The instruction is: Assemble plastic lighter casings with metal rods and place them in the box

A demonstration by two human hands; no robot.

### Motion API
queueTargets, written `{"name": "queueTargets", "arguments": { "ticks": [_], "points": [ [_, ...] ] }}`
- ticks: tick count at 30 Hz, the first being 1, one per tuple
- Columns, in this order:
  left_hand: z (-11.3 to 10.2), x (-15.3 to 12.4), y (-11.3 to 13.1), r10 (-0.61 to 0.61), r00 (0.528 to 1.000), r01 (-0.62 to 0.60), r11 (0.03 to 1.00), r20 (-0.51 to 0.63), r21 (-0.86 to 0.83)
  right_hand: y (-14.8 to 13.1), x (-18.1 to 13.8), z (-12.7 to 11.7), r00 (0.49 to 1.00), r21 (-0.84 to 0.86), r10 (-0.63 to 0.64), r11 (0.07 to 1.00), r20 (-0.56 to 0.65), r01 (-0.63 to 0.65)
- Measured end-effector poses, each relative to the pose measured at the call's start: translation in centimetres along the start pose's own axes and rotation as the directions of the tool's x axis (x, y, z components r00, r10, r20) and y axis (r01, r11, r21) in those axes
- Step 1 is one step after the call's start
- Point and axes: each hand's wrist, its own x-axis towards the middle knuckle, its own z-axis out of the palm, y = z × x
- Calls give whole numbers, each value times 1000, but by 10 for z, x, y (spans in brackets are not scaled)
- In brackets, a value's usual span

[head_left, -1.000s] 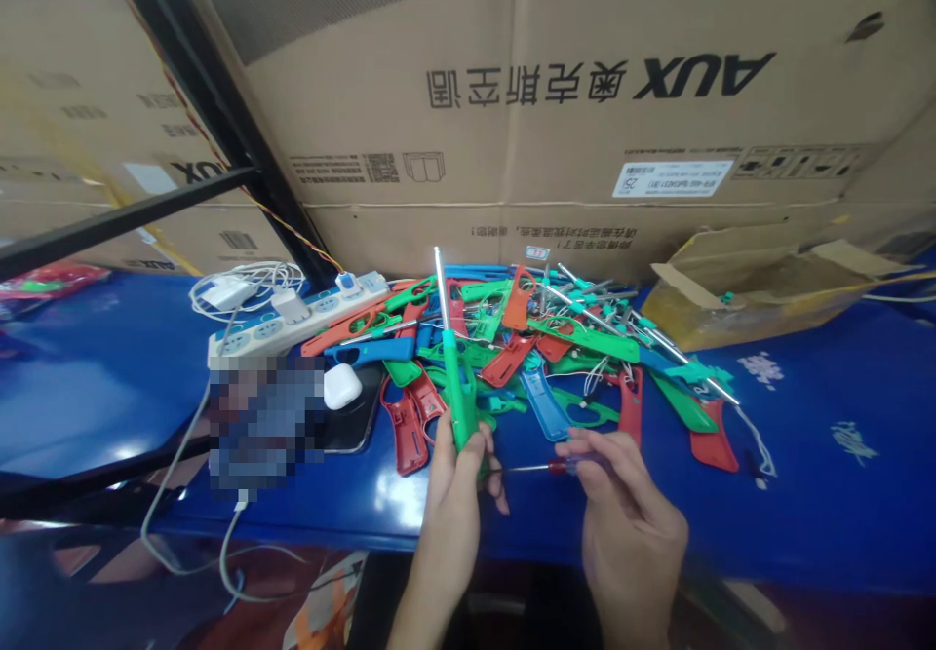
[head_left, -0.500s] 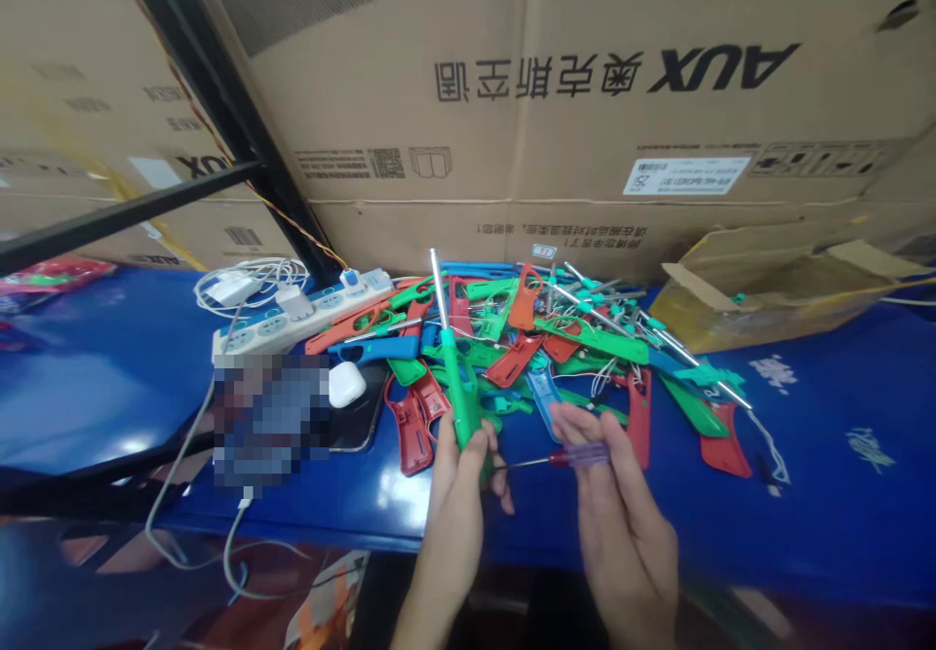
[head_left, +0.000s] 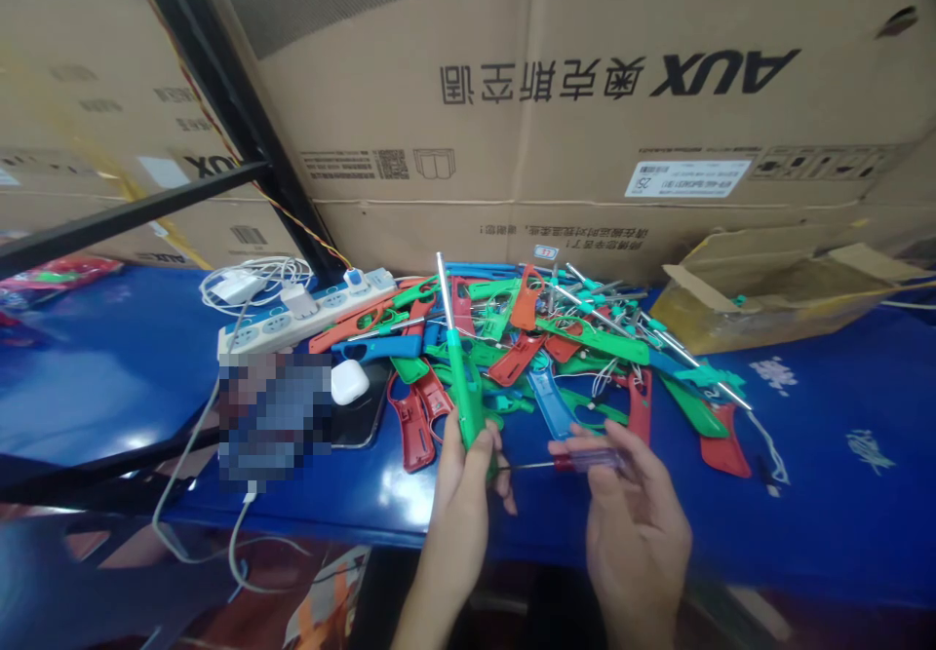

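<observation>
Lighter parts (head_left: pixel 516 362) are heaped on the table (head_left: pixel 819 523). A carton (head_left: pixel 541 129) is stood behind them, a box (head_left: pixel 775 326) on their right, a power strip (head_left: pixel 326 311) on their left. Before the strip, a case (head_left: pixel 349 383) is laid on a slab (head_left: pixel 364 428). In front, a lighter (head_left: pixel 463 379) is held left of a screwdriver (head_left: pixel 577 461).

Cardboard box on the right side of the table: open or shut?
Open: the cardboard box has its flaps spread apart, and its inside shows.
</observation>
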Motion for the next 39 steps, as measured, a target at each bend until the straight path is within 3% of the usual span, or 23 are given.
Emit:
{"name": "queueTargets", "arguments": {
  "ticks": [4, 7, 12, 18, 24, 29, 35, 39],
  "points": [
    [0, 0, 0, -6, 1000, 6, 1000, -10, 1, -1, 2, -2, 998, -57, -56, 997, 24, 57],
    [0, 1, 0, 1, 1000, -1, 1000, -22, -7, -2, 2, -2, 998, -12, -23, 1000, 53, 23],
    [0, 1, 0, -19, 1000, 19, 1000, -23, -9, 1, 1, 0, 999, 46, -35, 998, 2, 35],
    [-1, 3, -3, -22, 999, 21, 999, -41, -31, -2, 4, 3, 994, 73, 1, 997, 111, -9],
    [0, 2, -2, -31, 999, 31, 999, -44, -19, -3, 0, 3, 1000, 44, 27, 999, -5, -27],
    [1, 1, -1, -23, 999, 22, 1000, -41, -21, -4, 2, 3, 997, 13, -10, 1000, 72, 9],
    [2, 0, 1, -53, 998, 53, 999, -44, -3, -5, -1, 2, 1000, 59, 6, 998, 0, -6],
    [1, 0, 1, -62, 997, 62, 998, -40, 13, -6, -4, 1, 998, 2, -35, 999, 52, 34]
  ]
}}
